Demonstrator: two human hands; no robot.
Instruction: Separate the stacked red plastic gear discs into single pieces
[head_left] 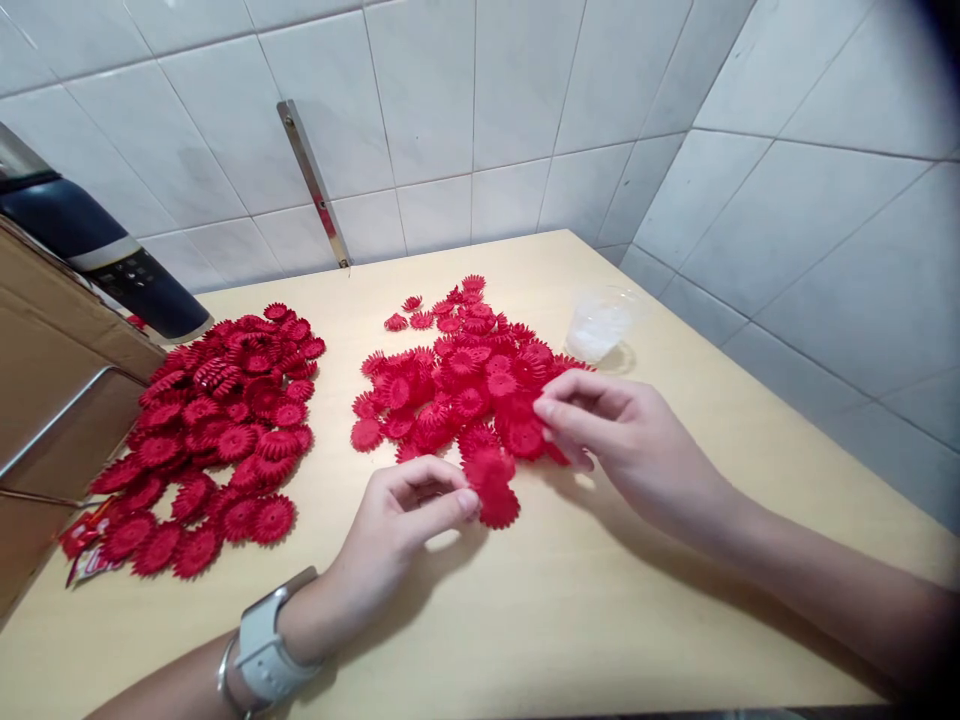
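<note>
My left hand [409,515], with a watch and a bangle at the wrist, pinches the edge of a red flower-shaped cutout [498,497] just above the near side of the middle pile. The piece looks partly doubled or overlapped, and its layers blur together. My right hand [619,430] has thumb and forefinger closed on the edge of another red flower cutout [523,425], in front of the same pile. Behind both hands spreads a loose heap of red scalloped flower pieces [450,385]. A second, denser heap of red flowers [232,410] lies on the left.
A clear plastic cup [598,325] with white contents stands behind my right hand. At left are a cardboard box [67,330], a dark bottle [112,250] and a small red wrapper [86,535]. A tiled wall [435,90] borders the pale table [525,640].
</note>
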